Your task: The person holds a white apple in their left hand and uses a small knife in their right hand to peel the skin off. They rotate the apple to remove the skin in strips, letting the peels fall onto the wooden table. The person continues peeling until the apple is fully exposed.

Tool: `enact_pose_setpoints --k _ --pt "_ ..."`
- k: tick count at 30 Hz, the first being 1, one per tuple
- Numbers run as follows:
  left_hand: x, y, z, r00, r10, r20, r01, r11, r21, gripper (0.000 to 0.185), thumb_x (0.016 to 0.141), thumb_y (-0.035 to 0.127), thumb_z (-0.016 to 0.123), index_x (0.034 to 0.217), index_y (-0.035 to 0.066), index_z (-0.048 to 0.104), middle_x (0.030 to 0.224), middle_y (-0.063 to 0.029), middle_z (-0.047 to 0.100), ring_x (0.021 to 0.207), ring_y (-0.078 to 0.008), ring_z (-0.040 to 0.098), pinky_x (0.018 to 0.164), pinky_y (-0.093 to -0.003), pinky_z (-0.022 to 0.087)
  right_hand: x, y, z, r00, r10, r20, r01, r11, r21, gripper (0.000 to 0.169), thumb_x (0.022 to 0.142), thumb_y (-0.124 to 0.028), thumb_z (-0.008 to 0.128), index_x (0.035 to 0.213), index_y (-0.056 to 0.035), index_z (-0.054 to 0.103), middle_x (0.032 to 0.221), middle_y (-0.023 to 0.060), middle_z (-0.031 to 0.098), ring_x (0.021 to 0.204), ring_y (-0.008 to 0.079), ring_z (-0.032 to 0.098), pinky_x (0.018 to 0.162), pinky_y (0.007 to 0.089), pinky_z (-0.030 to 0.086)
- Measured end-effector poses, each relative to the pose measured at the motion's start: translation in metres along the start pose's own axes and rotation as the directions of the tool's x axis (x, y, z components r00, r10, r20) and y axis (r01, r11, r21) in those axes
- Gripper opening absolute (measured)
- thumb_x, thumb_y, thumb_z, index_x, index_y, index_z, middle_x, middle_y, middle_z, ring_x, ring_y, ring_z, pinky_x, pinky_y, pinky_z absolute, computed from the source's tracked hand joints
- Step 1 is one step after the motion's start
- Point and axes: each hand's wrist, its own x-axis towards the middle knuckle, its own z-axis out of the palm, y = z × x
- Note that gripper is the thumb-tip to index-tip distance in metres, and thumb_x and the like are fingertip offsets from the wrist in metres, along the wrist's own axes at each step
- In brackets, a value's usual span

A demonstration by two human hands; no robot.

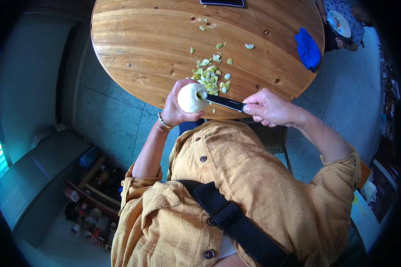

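My left hand is closed around a pale, peeled round fruit or vegetable, held at the table's near edge. A small hollow with a bit of green shows in the side that faces right. My right hand grips the handle of a knife with a black blade, whose tip is at this hollow. How deep the tip sits cannot be told. Just beyond, a heap of small green and white peelings lies on the wooden table, with looser bits scattered farther off.
The round wooden table bears a crumpled blue cloth at its right edge and a dark flat device at the far side. Beyond the right edge, another person is partly visible beside a round patterned object.
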Motion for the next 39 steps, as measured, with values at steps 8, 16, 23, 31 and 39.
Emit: enact_pose_setpoints --k 8,16,23,31,39 --pt "0.002 -0.003 0.004 0.999 -0.047 -0.028 0.043 0.991 -0.123 0.086 0.051 0.026 0.09 0.122 0.008 0.046 0.114 -0.0073 0.057 0.108 -0.0177 0.055 0.095 -0.0336 0.044 0.001 0.016 0.008 0.852 -0.506 -0.133 0.359 0.75 -0.556 0.02 0.092 -0.016 0.052 0.092 0.0039 0.055 0.063 0.0185 0.049 0.059 0.0297 0.05 0.064 0.0393 0.044" --pt "0.0 -0.006 0.009 0.993 0.047 -0.108 -0.054 0.997 -0.062 0.086 0.052 0.022 0.09 0.123 0.006 0.045 0.113 -0.007 0.056 0.106 -0.0171 0.055 0.093 -0.0331 0.046 -0.003 0.002 0.005 0.999 -0.049 0.013 0.049 0.999 0.023 0.028 0.098 -0.024 0.05 0.081 -0.0046 0.059 0.061 -0.0045 0.046 0.047 0.0017 0.04 0.038 0.0228 0.035" --pt "-0.002 -0.01 0.015 0.979 0.049 -0.196 -0.069 0.993 -0.097 0.085 0.052 0.02 0.089 0.123 0.006 0.045 0.114 -0.0072 0.055 0.106 -0.0167 0.055 0.092 -0.0325 0.048 0.006 0.015 0.003 0.982 0.001 0.186 -0.076 0.915 0.396 0.025 0.099 -0.024 0.047 0.095 -0.0037 0.061 0.061 -0.0042 0.045 0.045 0.0013 0.038 0.035 0.017 0.032" --pt "-0.002 -0.014 0.014 0.978 0.041 -0.206 -0.037 0.999 0.026 0.08 0.053 0.021 0.088 0.121 0.005 0.047 0.111 -0.008 0.055 0.103 -0.0178 0.056 0.09 -0.0321 0.048 0.02 0.03 0.009 0.893 -0.442 -0.082 0.381 0.84 -0.386 0.026 0.097 -0.022 0.049 0.086 -0.002 0.062 0.061 -0.0012 0.048 0.049 0.0056 0.045 0.04 0.0235 0.038" --pt "0.0 -0.011 0.03 0.937 0.154 -0.315 -0.024 0.924 0.382 0.077 0.053 0.017 0.085 0.119 0.005 0.047 0.112 -0.0156 0.053 0.105 -0.0318 0.056 0.089 -0.0394 0.048 0.02 0.024 0.01 0.994 0.021 0.105 -0.057 0.937 0.346 0.027 0.099 -0.023 0.048 0.103 0.0024 0.056 0.06 -0.0027 0.044 0.044 0.0022 0.038 0.035 0.0186 0.033"
